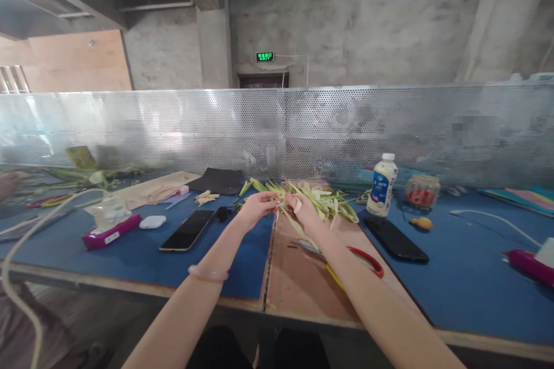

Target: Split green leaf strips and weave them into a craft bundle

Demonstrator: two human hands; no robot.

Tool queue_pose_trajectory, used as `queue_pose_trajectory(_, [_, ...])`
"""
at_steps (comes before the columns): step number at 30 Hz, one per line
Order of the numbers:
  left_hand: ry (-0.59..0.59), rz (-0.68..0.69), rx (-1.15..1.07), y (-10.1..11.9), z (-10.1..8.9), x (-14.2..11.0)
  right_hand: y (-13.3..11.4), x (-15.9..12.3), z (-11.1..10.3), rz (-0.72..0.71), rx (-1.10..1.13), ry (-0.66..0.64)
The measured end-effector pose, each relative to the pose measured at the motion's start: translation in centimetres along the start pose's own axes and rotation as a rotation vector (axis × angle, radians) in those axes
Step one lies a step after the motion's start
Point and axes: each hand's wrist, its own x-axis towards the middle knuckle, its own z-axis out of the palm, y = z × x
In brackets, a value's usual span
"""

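Observation:
My left hand (258, 210), a pale bangle on its wrist, reaches over the board's left edge with fingertips pinched together. Close beside it, my right hand (305, 214) is closed on a pale strip of corn husk (294, 225) that trails down toward the board. The two hands' fingertips meet around this husk, though the exact grip is partly hidden. Just behind them lies a heap of green and cream corn husks (331, 199). Below my right forearm rest scissors (367, 259) with red and yellow handles, partly covered by the arm.
A wooden board (298, 282) lies under the hands. Phones (188, 232) (396, 239) flank it. Right stand a milk bottle (381, 187) and a jar (422, 191). A purple power strip (111, 232) and white earbud case (153, 222) lie left. A perforated metal screen (194, 121) closes the back.

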Motion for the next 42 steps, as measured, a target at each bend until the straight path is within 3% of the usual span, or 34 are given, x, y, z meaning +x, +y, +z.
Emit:
queue_pose_trajectory(9, [0.016, -0.141, 0.049, -0.3, -0.7, 0.0, 0.2, 0.9, -1.5, 0.278, 0.018, 0.068])
queue_pose_trajectory(15, [0.057, -0.193, 0.047, -0.6, -1.5, 0.4, -0.6, 1.1, -1.9, 0.43, 0.061, -0.01])
queue_pose_trajectory(24, [0.078, -0.272, 0.044, -0.6, -2.2, 0.5, -0.3, 2.0, -2.7, 0.334, 0.076, -0.038])
queue_pose_trajectory(33, [-0.024, -0.346, 0.087, 0.1, -1.6, -0.2, -0.7, 1.4, -3.2, 0.302, -0.029, -0.248])
queue_pose_trajectory(42, [-0.046, -0.372, 0.121, 0.4, -1.4, -0.4, 0.3, 1.8, -3.4, 0.316, -0.136, -0.138])
